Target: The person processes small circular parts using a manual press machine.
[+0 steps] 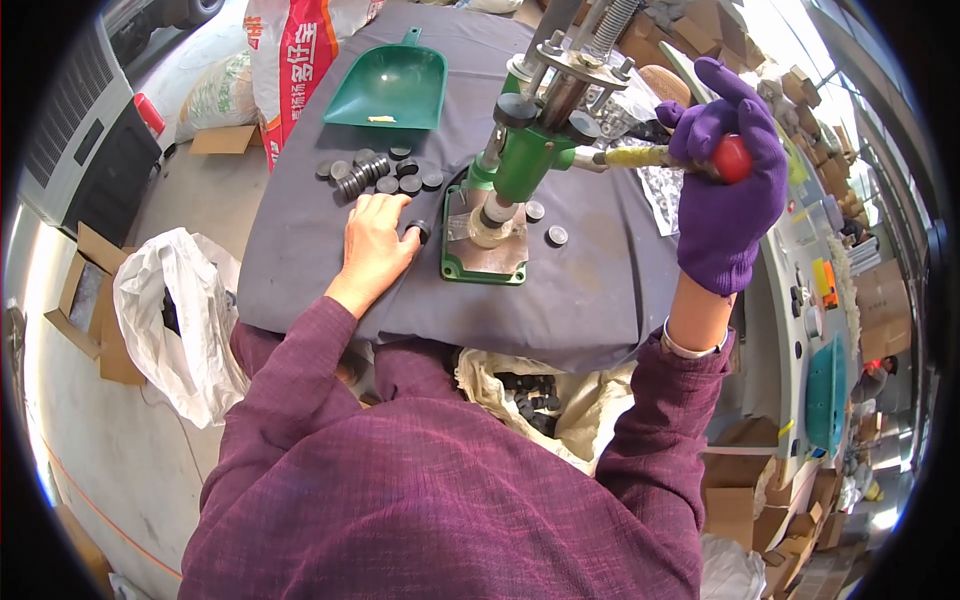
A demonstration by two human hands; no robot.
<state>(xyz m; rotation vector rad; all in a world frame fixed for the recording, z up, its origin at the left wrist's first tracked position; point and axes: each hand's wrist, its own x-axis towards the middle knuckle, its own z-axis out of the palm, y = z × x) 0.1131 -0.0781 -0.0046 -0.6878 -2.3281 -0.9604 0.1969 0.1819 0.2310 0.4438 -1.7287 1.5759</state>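
Note:
My right hand (pixel 735 190), in a purple knit glove, grips the red ball knob (pixel 732 158) of the press lever (pixel 635 157), some fingers raised above it. The lever joins a green hand press (pixel 530 165) standing on the table. Below its ram, a pale round fixture (pixel 490 232) sits on the metal base plate; whether a part lies inside is hidden. My bare left hand (pixel 375 245) rests on the cloth left of the press, fingers apart, its thumb touching a black disc (pixel 421 231). Several black discs (pixel 362 178) lie beyond its fingertips, some lined up in a row.
A green dustpan (pixel 395 85) lies at the table's far side. Two small round parts (pixel 556 236) sit right of the base. An open sack of black parts (pixel 540 400) is at my lap, a white bag (pixel 175 320) at the left. A side table (pixel 800 370) stands right.

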